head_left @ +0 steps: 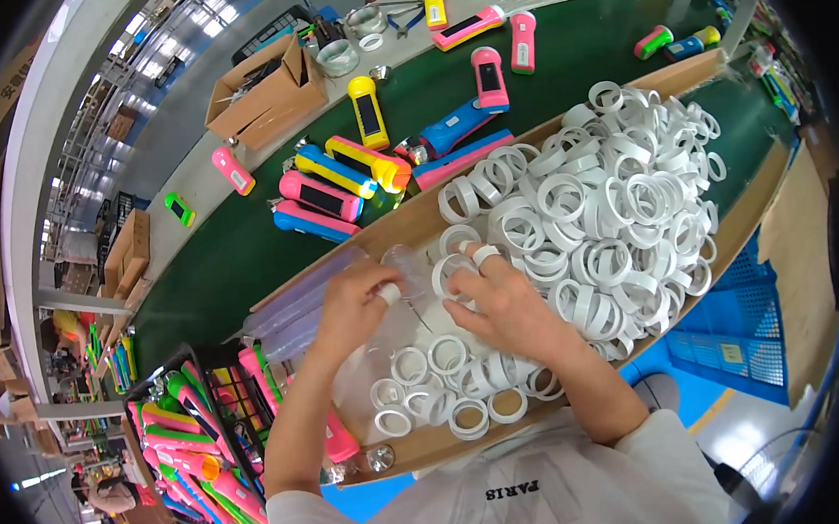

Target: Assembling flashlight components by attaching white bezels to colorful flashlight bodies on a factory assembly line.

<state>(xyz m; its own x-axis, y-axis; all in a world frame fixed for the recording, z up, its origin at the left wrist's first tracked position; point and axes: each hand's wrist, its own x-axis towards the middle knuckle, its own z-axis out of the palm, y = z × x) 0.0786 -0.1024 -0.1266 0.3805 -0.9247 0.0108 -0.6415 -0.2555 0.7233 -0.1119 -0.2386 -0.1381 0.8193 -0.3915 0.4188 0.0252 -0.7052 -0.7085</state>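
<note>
My right hand (507, 305) is closed on a white plastic ring (436, 278), its fingers curled over the edge. Facing it, my left hand (351, 308) has thumb and fingers pinched together; what they hold, if anything, is hard to make out. A clear round disc (402, 259) shows just beyond the left fingertips. White tape wraps fingers on both hands. Beneath them lies a long cardboard tray (380, 224). A big heap of white rings (616, 214) fills its right part, and a smaller group of rings (464, 378) sits near me. Stacked clear plastic pieces (299, 311) lie at the left.
Colourful flashlights (340, 185) lie on the green conveyor belt (210, 244) behind the tray. A black basket (201, 435) at the left is full of flashlight bodies. An open cardboard box (268, 94) stands beyond the belt. Blue crates (731, 326) stand at the right.
</note>
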